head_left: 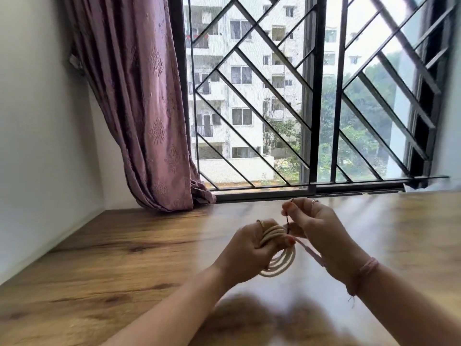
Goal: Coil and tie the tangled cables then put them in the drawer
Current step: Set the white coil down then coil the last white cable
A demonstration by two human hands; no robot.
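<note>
- left hand (245,248) is gripping a cream cable coil (279,260) up over the wooden table (124,245), thumb and fingers squeezed round the top of the bundle while the bottom loops just hang loose
- those hanging loops are what I'd worry about: if the grip eases off even a bit they could fan out or spring open, and then it's coiling all over again
- right next to the bundle there's a thin dark tie (287,221), looks like a twist wire but it's pretty blurry, running up from the coil
- right hand (313,227) is pinching the top of that tie, close to the left hand, nearly touching it
- the tie is skinny, so it could easily slip out of the fingertips, or only catch a few of the strands so the rest flop free
- can't see any drawer from here, so I reckon that step is not yet close, and a sloppy knot could come undone on the way
</note>
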